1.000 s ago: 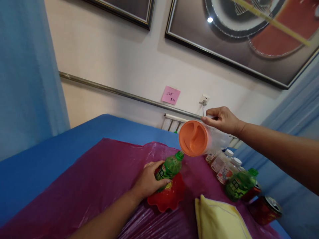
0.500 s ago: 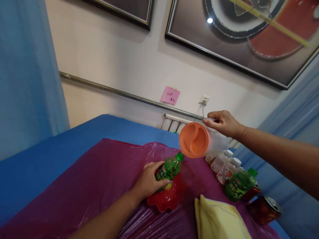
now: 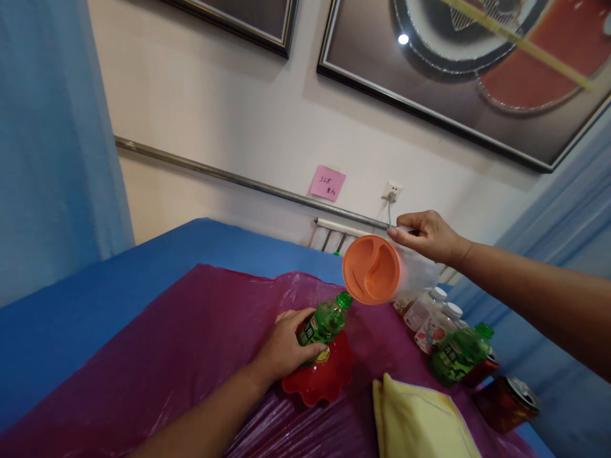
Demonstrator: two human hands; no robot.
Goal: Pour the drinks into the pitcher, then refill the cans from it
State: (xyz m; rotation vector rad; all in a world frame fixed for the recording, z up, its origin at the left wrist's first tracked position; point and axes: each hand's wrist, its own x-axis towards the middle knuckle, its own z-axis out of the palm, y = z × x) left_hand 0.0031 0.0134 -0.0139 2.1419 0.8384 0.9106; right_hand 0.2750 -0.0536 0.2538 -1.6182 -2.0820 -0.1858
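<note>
My left hand [image 3: 285, 346] is wrapped round a green bottle [image 3: 329, 320], its neck tilted toward the upper right. Beneath the bottle lies a red dish with a wavy rim [image 3: 334, 378]. In my right hand [image 3: 427, 236] is the handle of a translucent pitcher [image 3: 416, 273], tipped on its side with its orange lid [image 3: 371, 270] facing left. The lid hangs just above and right of the bottle's mouth, with a small gap between them. No stream of liquid can be made out.
Several drink containers stand on the right, including white-capped bottles [image 3: 432, 327], another green bottle [image 3: 461, 355] and a red can [image 3: 506, 404]. A folded yellow cloth [image 3: 420, 416] lies nearer. Purple plastic [image 3: 157, 356] covers part of the blue surface [image 3: 229, 243]; a metal rail [image 3: 238, 181] runs behind.
</note>
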